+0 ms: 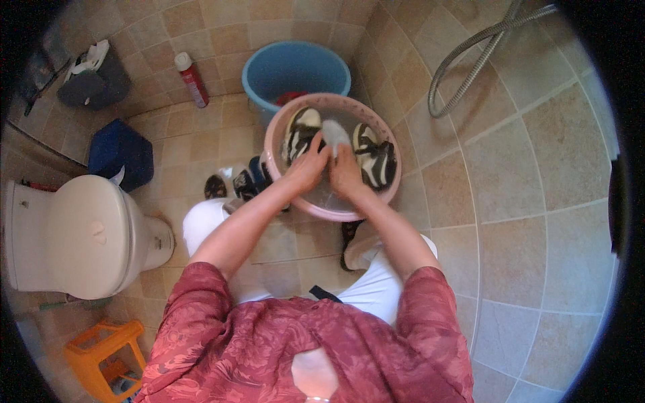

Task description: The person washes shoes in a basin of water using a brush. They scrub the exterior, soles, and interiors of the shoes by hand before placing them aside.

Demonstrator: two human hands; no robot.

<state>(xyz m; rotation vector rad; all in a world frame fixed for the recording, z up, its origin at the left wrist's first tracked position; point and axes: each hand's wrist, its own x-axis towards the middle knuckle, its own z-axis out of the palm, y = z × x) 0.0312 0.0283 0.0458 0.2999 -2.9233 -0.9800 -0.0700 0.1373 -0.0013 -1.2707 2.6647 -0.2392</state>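
A pink basin [388,119] in front of me holds cloudy water and a pair of black-and-cream sneakers. One sneaker [304,127] lies at the basin's left side, the other sneaker [377,164] at its right. Between them my hands meet on a pale grey, soft-looking piece [334,134] with a rounded end; its exact kind is unclear. My right hand [345,174] is closed on its near end. From the left, my left hand [309,168] pinches its edge, with the fingertips partly hidden.
Behind the basin stands a blue tub [252,77] with something red inside. A red spray can [193,80], dark blue bin [121,154], toilet [91,235] and orange stool [101,336] are at left. Slippers [245,185] lie left of the basin. A shower hose [463,74] hangs on the right wall.
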